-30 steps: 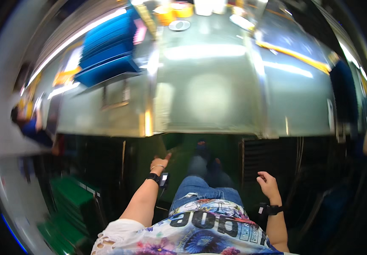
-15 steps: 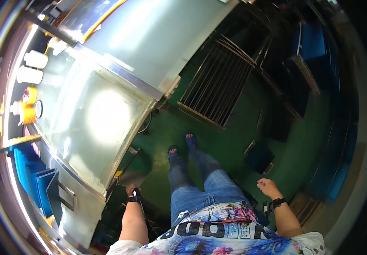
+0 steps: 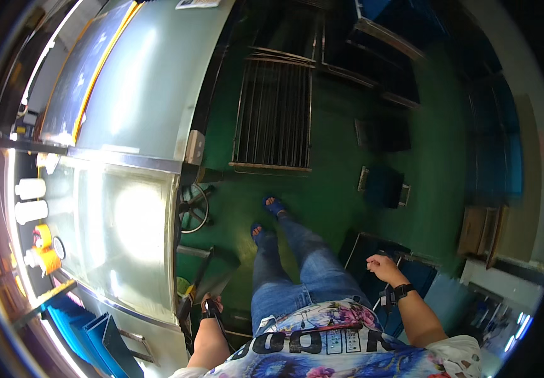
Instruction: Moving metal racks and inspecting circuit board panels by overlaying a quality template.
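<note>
Your left hand [image 3: 212,307] sat at the steel table [image 3: 130,227] edge, 7 o'clock; its grip could not be determined. Your right hand [image 3: 382,266], loosely curled and empty, hung at 4 o'clock. Since a second ago, you had turned away from the table toward the green floor [image 3: 332,189].

A person in jeans is standing on the green floor [image 3: 341,189] beside a steel desk [image 3: 133,214], both hands hanging empty: left hand [image 3: 212,307], right hand [image 3: 382,268].

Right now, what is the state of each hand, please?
Left hand: down beside the steel table's edge, mostly hidden; cannot tell whether it grips anything.
Right hand: loosely curled, holding nothing, in the air above the green floor.
</note>
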The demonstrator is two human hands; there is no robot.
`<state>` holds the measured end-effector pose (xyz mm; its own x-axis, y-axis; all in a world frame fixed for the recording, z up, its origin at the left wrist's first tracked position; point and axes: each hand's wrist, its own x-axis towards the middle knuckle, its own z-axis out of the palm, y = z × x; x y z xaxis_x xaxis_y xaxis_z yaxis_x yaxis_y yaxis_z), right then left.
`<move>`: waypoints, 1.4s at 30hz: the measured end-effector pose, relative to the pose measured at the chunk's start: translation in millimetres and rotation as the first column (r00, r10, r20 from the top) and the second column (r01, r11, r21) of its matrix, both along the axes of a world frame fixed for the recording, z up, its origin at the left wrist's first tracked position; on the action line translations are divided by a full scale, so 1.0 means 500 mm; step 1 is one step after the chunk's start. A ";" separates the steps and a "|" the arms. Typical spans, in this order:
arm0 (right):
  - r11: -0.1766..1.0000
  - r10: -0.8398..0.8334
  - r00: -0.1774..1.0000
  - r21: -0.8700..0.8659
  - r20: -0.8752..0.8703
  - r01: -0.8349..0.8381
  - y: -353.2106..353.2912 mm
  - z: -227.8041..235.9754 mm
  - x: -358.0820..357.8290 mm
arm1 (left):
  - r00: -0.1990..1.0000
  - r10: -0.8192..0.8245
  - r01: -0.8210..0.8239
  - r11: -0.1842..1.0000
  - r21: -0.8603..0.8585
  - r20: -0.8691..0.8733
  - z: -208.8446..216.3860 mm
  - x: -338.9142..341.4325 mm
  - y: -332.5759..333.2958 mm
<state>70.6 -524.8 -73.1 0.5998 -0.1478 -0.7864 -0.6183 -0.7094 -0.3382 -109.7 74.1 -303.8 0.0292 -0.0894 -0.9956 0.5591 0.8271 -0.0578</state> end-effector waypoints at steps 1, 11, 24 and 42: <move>1.000 -0.022 1.000 -0.009 0.003 0.022 0.002 0.002 -0.027 | 0.986 -0.002 0.014 0.998 0.066 -0.169 0.018 0.020 -0.021; 0.925 -0.378 0.924 0.070 0.054 0.374 -0.008 0.005 -0.194 | 0.852 -0.464 0.312 0.822 -0.476 -0.242 0.108 0.166 -0.025; 0.704 -0.688 0.726 0.263 0.019 0.660 0.005 -0.034 -0.307 | 0.520 -0.852 0.847 0.523 0.094 0.052 0.174 0.459 -0.166; 0.677 -0.728 0.656 0.357 0.198 0.643 -0.266 -0.168 -0.172 | -0.452 -0.886 0.840 -0.381 0.386 0.108 0.126 0.686 -0.461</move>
<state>-15.6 -658.0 -157.3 0.6084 -0.4523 -0.6521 -0.7290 0.0062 -0.6845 233.3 -156.4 -241.0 0.2107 -0.2559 -0.9435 0.4598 -0.8258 0.3266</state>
